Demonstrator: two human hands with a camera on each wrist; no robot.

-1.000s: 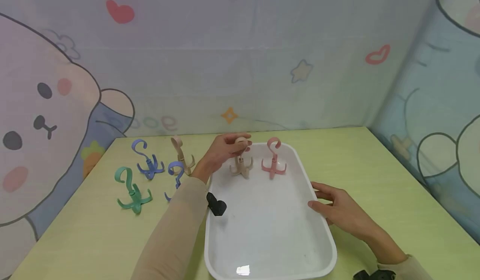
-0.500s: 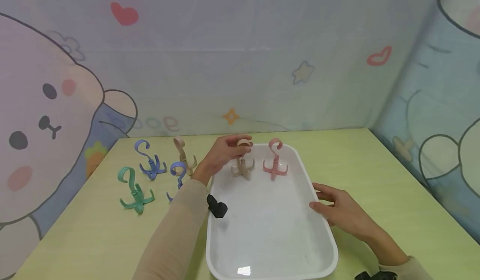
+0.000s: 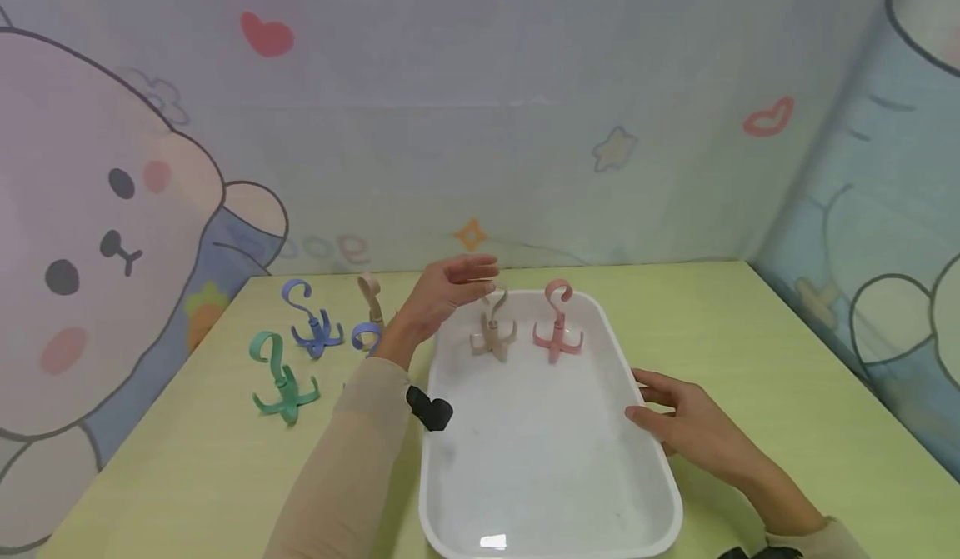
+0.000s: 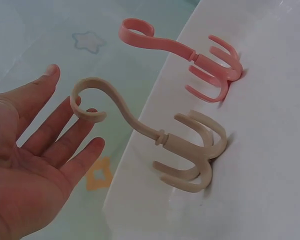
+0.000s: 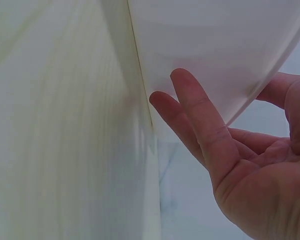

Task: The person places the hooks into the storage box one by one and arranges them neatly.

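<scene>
A white tray lies on the table. Near its far end stand a beige four-pronged swivel hook and a pink one, both upright on their prongs. Beside the curved top of the beige hook, my left hand has its fingers and thumb spread, holding nothing. In the left wrist view the pink hook stands farther along the tray. At the tray's right side my right hand holds the rim, thumb over the edge. The right wrist view shows fingers against the outer wall.
Left of the tray, a green hook, a blue hook, a second blue hook and another beige hook stand on the yellow-green table. My left arm partly hides the last two. A printed cloth backdrop rises behind.
My left hand has let go of the beige hook's curved top, its fingers opening and lifting slightly. The hook stays standing in the tray. My right hand keeps its place on the rim.
</scene>
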